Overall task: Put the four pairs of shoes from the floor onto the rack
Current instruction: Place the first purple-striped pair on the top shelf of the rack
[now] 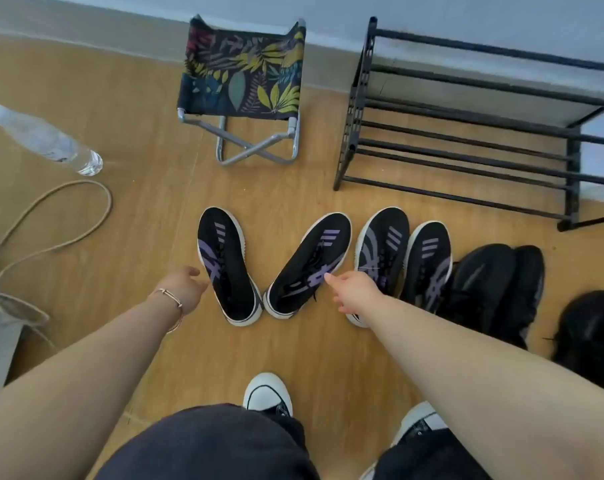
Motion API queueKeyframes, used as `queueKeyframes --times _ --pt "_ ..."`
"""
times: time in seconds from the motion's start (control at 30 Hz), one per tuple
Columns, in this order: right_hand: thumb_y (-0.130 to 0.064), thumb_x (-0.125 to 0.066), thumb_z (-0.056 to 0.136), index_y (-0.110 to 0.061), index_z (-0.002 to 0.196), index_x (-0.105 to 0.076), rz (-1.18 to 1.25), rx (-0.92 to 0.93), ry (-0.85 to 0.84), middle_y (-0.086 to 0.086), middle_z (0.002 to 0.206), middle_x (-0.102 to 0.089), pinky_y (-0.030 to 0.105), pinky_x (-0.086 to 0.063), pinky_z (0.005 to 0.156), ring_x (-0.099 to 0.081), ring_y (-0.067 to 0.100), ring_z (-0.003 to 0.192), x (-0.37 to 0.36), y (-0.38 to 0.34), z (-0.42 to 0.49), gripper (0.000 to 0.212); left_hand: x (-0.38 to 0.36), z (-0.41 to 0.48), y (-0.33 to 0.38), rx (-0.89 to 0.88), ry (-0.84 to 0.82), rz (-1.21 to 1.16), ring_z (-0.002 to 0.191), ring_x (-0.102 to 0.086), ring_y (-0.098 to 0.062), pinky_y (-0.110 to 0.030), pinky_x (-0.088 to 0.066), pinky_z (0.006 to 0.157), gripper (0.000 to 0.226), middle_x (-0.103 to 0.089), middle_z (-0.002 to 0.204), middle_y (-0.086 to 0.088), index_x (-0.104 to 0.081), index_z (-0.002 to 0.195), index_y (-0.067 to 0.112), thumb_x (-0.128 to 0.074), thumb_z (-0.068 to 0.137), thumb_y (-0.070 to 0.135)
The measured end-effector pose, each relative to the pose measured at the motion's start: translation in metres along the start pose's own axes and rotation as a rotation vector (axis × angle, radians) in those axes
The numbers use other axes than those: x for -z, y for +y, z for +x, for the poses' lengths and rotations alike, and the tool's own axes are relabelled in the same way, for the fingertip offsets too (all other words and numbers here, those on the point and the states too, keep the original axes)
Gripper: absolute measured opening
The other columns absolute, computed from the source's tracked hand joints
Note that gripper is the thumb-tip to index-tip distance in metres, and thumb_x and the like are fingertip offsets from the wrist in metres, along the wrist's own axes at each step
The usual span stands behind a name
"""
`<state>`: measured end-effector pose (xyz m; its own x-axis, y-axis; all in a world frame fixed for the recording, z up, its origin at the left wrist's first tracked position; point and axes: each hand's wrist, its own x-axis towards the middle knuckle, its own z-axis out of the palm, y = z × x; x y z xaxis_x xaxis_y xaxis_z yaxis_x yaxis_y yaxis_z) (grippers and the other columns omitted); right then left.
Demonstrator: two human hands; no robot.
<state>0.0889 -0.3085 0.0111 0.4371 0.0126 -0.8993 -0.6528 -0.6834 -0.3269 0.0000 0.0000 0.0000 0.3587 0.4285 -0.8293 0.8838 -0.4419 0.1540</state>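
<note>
Black knit with purple stripes: 2 pairs of sneakers stand on the wooden floor [127, 220] in front of the black metal rack [467, 133], toes toward the wall. The first pair, left shoe [226, 265] and right shoe [307, 263], is splayed in a V, heels nearly touching, off the rack's left front corner. The second pair [404, 261] sits side by side, touching, directly before the rack's lower bars. An all-black pair [494, 289] stands just right of those, and another dark shoe [591, 334] lies further right, partly cut off and blurred. The rack's bars carry no shoes.

Left hand [183, 287], open with fingers loosely curled, is at the outer edge of the V pair's left shoe; contact cannot be told. A thin bracelet [172, 299] circles that wrist. Right hand [354, 292], open, fingertip resting on the right shoe's laces, holds nothing.

Left of the rack: a folding stool [241, 88] with leaf-print fabric. Far left of it, a clear plastic bottle [44, 138] and a looped beige cord [51, 233].
</note>
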Motion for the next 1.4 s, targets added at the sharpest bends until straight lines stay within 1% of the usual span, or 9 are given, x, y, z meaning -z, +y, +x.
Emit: queueKeyframes --times 0.13,0.23,0.43,0.5,0.67,0.77,0.97,1.17,1.4 --pt "-0.036 -0.061 0.099 -0.006 0.140 -0.053 0.226 -0.064 -0.007 0.010 0.117 -0.062 0.046 -0.057 0.098 -0.065 0.031 0.112 -0.021 0.012 0.035 0.051 -0.029 0.027 -0.010 0.003 -0.015 -0.242 0.103 -0.068 -0.029 -0.040 -0.058 0.084 0.049 -0.066 0.112 -0.010 -0.048 0.140 0.009 -0.061 0.096 0.026" --pt "-0.029 -0.063 0.099 -0.007 0.141 -0.053 0.300 -0.068 -0.004 0.012 0.122 -0.064 0.047 -0.056 0.099 -0.065 0.032 0.113 -0.037 0.020 0.057 0.049 -0.040 0.048 -0.017 0.000 0.068 -0.320 0.094 -0.070 -0.031 -0.048 -0.058 0.089 0.046 -0.069 0.112 -0.013 -0.053 0.131 0.009 -0.068 0.092 0.026" --pt "-0.025 -0.070 0.094 -0.007 0.133 -0.059 0.437 -0.157 0.034 0.015 0.128 -0.065 0.048 -0.056 0.098 -0.063 0.035 0.116 -0.055 0.024 0.080 0.044 -0.043 0.070 -0.024 0.155 -0.003 -0.727 0.087 -0.070 -0.028 -0.044 -0.057 0.084 0.066 -0.067 0.113 -0.019 -0.037 0.143 0.001 -0.073 0.087 0.004" --pt "-0.022 -0.071 0.093 -0.006 0.130 -0.061 0.459 -0.162 0.059 0.015 0.127 -0.066 0.048 -0.056 0.098 -0.063 0.035 0.115 -0.057 0.023 0.084 0.041 -0.041 0.075 -0.024 0.141 -0.045 -0.706 0.086 -0.069 -0.024 -0.040 -0.057 0.078 0.065 -0.066 0.115 -0.017 -0.040 0.143 0.002 -0.071 0.087 -0.001" --pt "-0.013 -0.067 0.096 -0.006 0.130 -0.062 0.528 -0.143 0.106 0.016 0.126 -0.066 0.049 -0.056 0.098 -0.063 0.035 0.115 -0.061 0.026 0.085 0.036 -0.043 0.075 -0.021 0.081 -0.042 -0.610 0.101 -0.066 -0.029 -0.042 -0.057 0.084 0.062 -0.065 0.122 -0.016 -0.046 0.141 0.006 -0.071 0.085 -0.002" --pt "-0.012 -0.067 0.095 -0.007 0.136 -0.056 0.527 -0.100 0.066 0.015 0.128 -0.065 0.050 -0.054 0.102 -0.061 0.033 0.119 -0.057 0.026 0.083 0.042 -0.045 0.072 -0.017 0.032 -0.076 -0.633 0.100 -0.067 -0.028 -0.039 -0.058 0.076 0.060 -0.066 0.119 -0.018 -0.048 0.138 0.009 -0.072 0.084 -0.003" --pt "-0.007 -0.073 0.089 -0.009 0.127 -0.057 0.261 0.018 -0.109 0.012 0.120 -0.065 0.041 -0.061 0.089 -0.066 0.028 0.107 -0.018 0.011 0.074 0.041 -0.053 0.045 -0.003 -0.083 -0.220 -0.570 0.096 -0.069 -0.030 -0.038 -0.060 0.074 0.058 -0.064 0.112 -0.025 -0.051 0.133 0.010 -0.070 0.082 -0.010" --pt "-0.003 -0.072 0.090 -0.004 0.133 -0.051 0.057 0.070 -0.235 0.013 0.128 -0.061 0.046 -0.059 0.094 -0.064 0.032 0.114 0.035 -0.032 0.058 0.048 -0.044 0.009 0.017 -0.142 -0.292 -0.597 0.095 -0.071 -0.031 -0.033 -0.063 0.067 0.052 -0.064 0.117 -0.028 -0.054 0.130 0.004 -0.070 0.082 -0.010" --pt "0.002 -0.071 0.089 -0.002 0.123 -0.060 0.082 0.085 -0.282 0.015 0.113 -0.074 0.035 -0.065 0.073 -0.073 0.027 0.099 0.097 -0.031 0.016 0.036 -0.023 -0.044 0.056 -0.259 -0.341 -0.500 0.099 -0.071 -0.036 -0.042 -0.063 0.078 0.047 -0.065 0.110 -0.028 -0.059 0.124 0.006 -0.073 0.081 -0.007"
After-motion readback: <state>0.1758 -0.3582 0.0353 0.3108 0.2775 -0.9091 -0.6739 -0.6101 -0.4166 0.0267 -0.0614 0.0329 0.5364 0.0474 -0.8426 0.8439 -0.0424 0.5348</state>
